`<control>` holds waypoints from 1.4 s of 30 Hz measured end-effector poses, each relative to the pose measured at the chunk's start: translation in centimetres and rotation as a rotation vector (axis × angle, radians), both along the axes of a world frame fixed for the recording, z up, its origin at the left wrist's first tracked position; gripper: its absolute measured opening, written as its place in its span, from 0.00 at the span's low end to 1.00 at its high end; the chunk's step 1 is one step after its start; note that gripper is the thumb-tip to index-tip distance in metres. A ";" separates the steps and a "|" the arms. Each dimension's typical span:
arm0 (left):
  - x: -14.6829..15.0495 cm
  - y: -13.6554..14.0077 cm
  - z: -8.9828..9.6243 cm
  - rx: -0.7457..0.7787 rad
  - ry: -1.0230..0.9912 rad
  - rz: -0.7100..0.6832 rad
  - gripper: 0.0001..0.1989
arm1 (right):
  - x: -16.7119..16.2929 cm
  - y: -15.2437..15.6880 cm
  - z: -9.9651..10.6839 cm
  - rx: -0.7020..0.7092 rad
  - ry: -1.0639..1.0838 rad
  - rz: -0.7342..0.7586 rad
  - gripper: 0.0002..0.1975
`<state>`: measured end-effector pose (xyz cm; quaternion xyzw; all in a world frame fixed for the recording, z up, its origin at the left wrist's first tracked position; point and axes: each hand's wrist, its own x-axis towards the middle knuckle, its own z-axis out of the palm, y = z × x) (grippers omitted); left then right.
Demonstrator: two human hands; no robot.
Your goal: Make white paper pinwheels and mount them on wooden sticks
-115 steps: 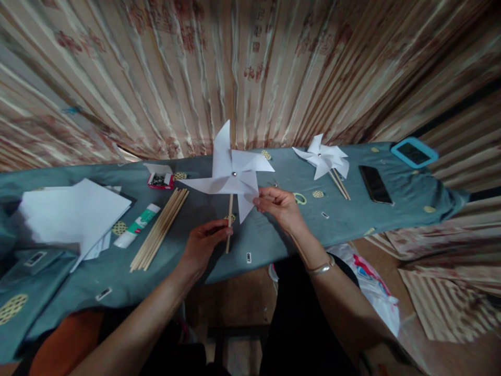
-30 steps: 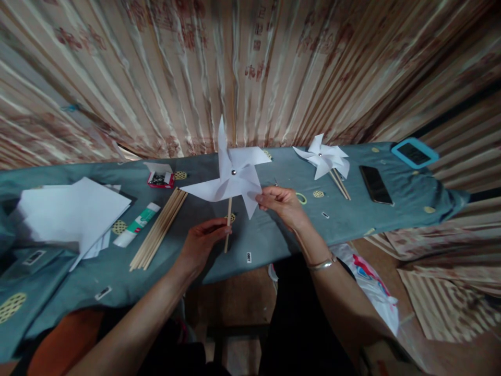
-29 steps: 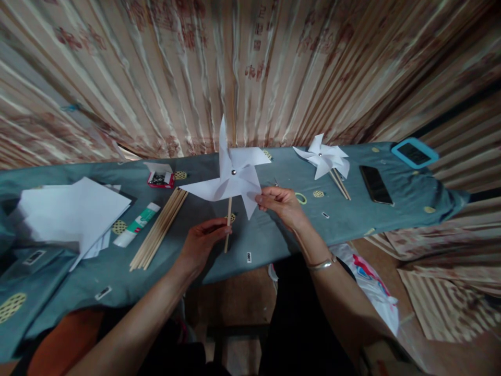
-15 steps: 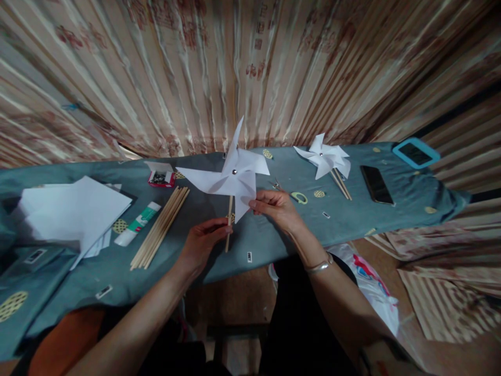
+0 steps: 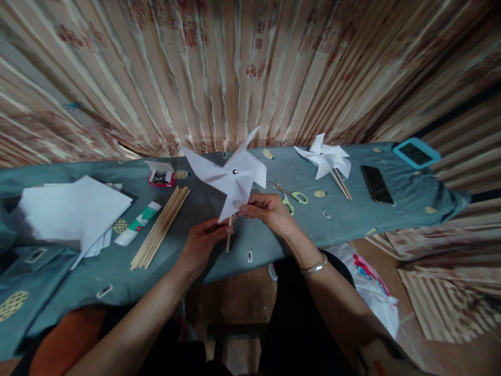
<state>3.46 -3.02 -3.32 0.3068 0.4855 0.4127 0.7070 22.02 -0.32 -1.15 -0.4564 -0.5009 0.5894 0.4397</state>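
Observation:
A white paper pinwheel with a silver pin at its centre stands upright in front of me, above the cloth. My left hand is closed round its thin wooden stick, below the blades. The fingertips of my right hand pinch the edge of the lower blade, just right of the stick. Part of the stick is hidden behind the paper. Scissors with light green handles lie right beside my right hand.
On the cloth-covered table at left are paper sheets, a glue stick, wooden sticks and a red box of pins. Rightward lie finished-looking pinwheels, a phone and a blue-framed device. A curtain hangs behind.
The pinwheel's blades have turned clockwise, its lower blade now in front of the stick. My right hand has moved slightly left and down with the blade, uncovering more of the scissors.

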 end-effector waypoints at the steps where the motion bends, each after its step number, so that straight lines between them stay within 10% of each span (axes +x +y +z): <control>1: 0.0 0.0 0.0 -0.002 -0.002 0.001 0.15 | -0.1 0.0 0.0 0.011 -0.002 0.009 0.19; 12: -0.3 0.1 0.1 -0.008 -0.025 0.005 0.16 | 0.4 -0.3 1.2 0.092 -0.133 0.009 0.22; 21: -0.3 0.0 0.0 -0.040 -0.020 0.020 0.16 | 4.7 1.6 0.7 0.271 -0.104 -0.637 0.15; 42: -0.3 0.0 0.3 -0.038 0.007 0.027 0.16 | 2.9 1.1 0.1 0.118 -0.007 -0.417 0.18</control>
